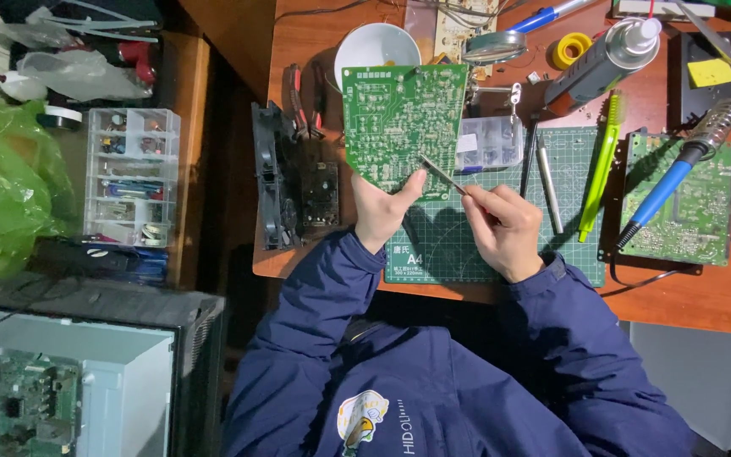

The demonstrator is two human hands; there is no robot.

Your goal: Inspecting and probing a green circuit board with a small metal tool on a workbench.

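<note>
While the circuit board [403, 127] is held up off the counter [721, 288], these relations apply:

Board position: green, roughly square, raised above the cutting mat [501, 245], solder side toward the camera; lower edge pinched, upper edge near the white bowl [374, 46].
Left hand [382, 207]: closed on the board's lower edge, thumb laid over its face near the bottom right corner.
Right hand [505, 228]: closed in a pen-like grip around slim metal tweezers [443, 176].
Tweezers axis: runs up and to the left from the right hand; the tip lies on the board's lower right area, just beside the left thumb. Whether the tip touches a joint or sits just above it, cannot tell.
Direction, hand to board: the board lies up and to the left of the right hand; the left hand is directly beneath it.
Nearer hand: left is in contact; right reaches the board only through the tool.
Nearby, untouched: blue-handled soldering iron [678, 173] resting on a second board [678, 203] to the right, well apart; clear parts box [491, 142] just right of the held board, partly behind it; spray can [602, 59] beyond.
</note>
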